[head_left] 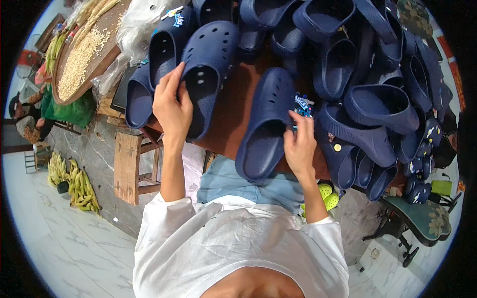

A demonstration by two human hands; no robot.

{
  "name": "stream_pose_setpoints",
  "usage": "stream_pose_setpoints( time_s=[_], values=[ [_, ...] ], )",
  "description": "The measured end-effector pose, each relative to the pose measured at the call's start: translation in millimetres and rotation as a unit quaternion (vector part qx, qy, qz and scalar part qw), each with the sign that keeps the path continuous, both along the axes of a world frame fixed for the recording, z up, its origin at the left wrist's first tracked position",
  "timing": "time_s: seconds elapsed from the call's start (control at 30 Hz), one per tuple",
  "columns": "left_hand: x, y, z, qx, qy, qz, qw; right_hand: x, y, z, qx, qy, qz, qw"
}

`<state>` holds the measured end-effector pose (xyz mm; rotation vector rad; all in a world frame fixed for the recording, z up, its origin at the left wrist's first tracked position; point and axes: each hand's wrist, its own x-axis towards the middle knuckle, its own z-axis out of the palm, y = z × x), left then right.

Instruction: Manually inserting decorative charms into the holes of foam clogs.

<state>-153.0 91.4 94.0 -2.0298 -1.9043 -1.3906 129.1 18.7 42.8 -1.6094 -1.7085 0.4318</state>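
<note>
My left hand (171, 104) grips the left side of a navy clog (211, 47) with holes in its upper, thumb at the opening. A second navy clog (268, 116) lies toe away from me near the table's front edge. To its right, my right hand (301, 149) has curled fingers at a small cluster of blue and white shoe charms (303, 105). Some charms show between thumb and fingers; how firmly they are held is partly hidden. Farther left, another navy clog (171, 42) carries a blue and white charm on its upper.
Many navy clogs (338, 69) are heaped at the back and right of the brown table (233, 119). A wooden stool (128, 166) stands at left, below a round tray (112, 42) of pale kernels. Green clogs (328, 198) sit below the table; a padded chair (422, 221) is at right.
</note>
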Motion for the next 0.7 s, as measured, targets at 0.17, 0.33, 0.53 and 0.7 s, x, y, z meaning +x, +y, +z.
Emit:
stream_pose_setpoints(
  time_s=[0.17,0.33,0.53,0.7],
  values=[
    [-19,8,-12,-0.039,-0.022,0.009,0.999,-37,20,-6,0.004,0.019,0.059,0.998],
    [-17,14,3,-0.123,0.001,0.015,0.992,-50,21,-12,-0.013,0.05,0.096,0.994],
    [-23,19,9,-0.142,0.019,0.002,0.99,-18,-13,-28,-0.021,0.088,0.062,0.994],
    [-16,21,17,-0.13,0.044,-0.019,0.99,32,-31,-39,0.025,-0.048,-0.036,0.998]
  ],
)
